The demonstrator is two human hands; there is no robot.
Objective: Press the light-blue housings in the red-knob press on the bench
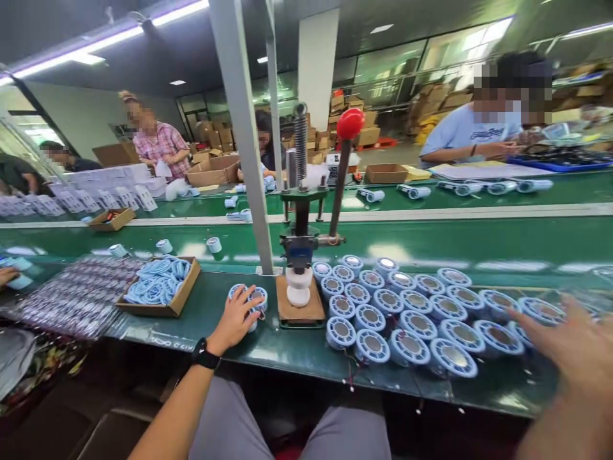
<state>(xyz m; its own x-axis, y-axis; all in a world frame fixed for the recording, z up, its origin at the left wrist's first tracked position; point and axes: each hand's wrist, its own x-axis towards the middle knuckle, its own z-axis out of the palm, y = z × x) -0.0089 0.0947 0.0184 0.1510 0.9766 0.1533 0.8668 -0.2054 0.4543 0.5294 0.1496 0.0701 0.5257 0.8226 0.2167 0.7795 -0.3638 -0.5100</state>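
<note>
My left hand [236, 317] rests with spread fingers over a small group of light-blue round housings [258, 299] left of the press. A black band circles that wrist. At the far right, my right hand [575, 338] is blurred by motion, its fingers apart beside the end of a large cluster of similar light-blue housings [412, 345] with silvery round centres. Between the hands stands a hand press [300, 246] with a red-knobbed lever [350, 124]. White round pads [299, 295] sit under its ram, above a brown base plate [287, 313].
A cardboard box [184, 300] of coiled light-blue cords stands left, beside rows of wrapped parts [81, 291]. A grey post [244, 128] rises behind the press. The green conveyor [407, 239] runs across. Co-workers sit beyond it, and another person's hand [7, 276] shows at far left.
</note>
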